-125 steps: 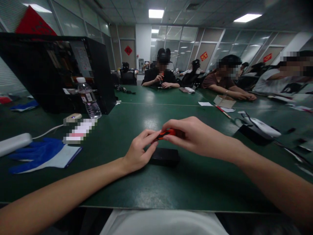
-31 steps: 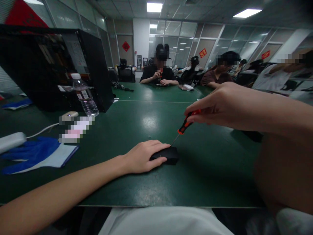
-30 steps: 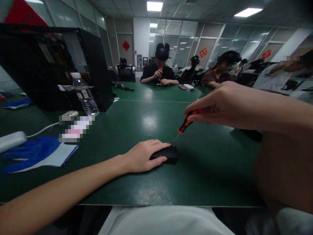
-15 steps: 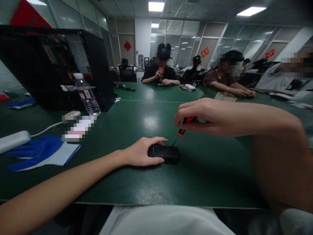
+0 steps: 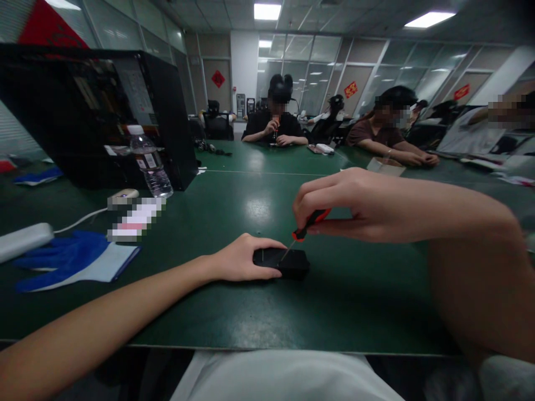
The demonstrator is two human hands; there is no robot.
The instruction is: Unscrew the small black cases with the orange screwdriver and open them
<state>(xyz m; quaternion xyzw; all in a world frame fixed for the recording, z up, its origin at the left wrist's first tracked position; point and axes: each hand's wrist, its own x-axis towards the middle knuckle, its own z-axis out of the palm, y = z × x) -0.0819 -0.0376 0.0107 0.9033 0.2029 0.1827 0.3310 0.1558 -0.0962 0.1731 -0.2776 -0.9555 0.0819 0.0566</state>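
Note:
A small black box-shaped device lies on the green table in front of me. My left hand grips its left end, thumb on the near side and fingers on the far side. Above and to the right, my right hand is closed around a red and black screwdriver. The screwdriver slants down to the left, and its thin shaft reaches the top of the device close to my left thumb. I cannot make out whether the tip sits in a screw.
At the left lie a blue and white glove, a white cabled device and a blurred-out flat item. Behind them stand a water bottle and an open black computer case. People sit across the table.
My right hand has shifted slightly left and down. The screwdriver tip has moved from the device's far edge to nearer my left thumb. My left hand keeps its hold.

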